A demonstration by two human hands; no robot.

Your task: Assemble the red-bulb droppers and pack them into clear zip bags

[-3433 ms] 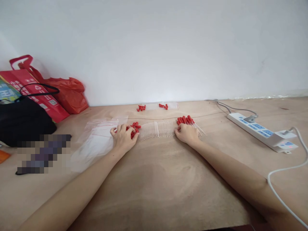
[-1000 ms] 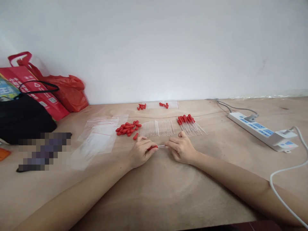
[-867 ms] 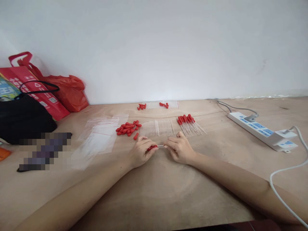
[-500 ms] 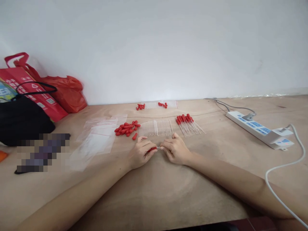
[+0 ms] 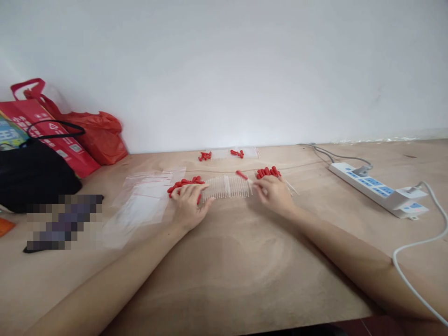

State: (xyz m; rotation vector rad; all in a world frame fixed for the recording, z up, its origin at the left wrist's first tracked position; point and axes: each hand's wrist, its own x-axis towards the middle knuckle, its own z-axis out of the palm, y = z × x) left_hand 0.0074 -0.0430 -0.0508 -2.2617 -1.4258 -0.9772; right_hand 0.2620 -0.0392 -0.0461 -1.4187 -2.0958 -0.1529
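My left hand (image 5: 189,203) reaches over a pile of red rubber bulbs (image 5: 185,181), its thumb apart from its fingers; some bulbs are hidden under it. In the closed fingers of my right hand (image 5: 275,191) is a dropper (image 5: 241,175), held by its thin clear tube with the red bulb end pointing up and left. Between my hands lies a row of thin clear tubes (image 5: 227,186) with a whitish band across its middle. A group of red-capped droppers (image 5: 269,171) lies at my right hand, which covers most of their tubes.
Clear zip bags (image 5: 147,200) lie to the left. Farther back are a few more red bulbs (image 5: 205,156) and another clear bag (image 5: 250,152) near the wall. A power strip (image 5: 374,186) with a white cable (image 5: 395,254) stands right. Red bags (image 5: 98,135) and a black bag (image 5: 38,177) sit left.
My hands, close together on a red bulb and tube before, have parted. The left moved left and forward to the bulb pile; the right carried the dropper right and forward to the droppers.
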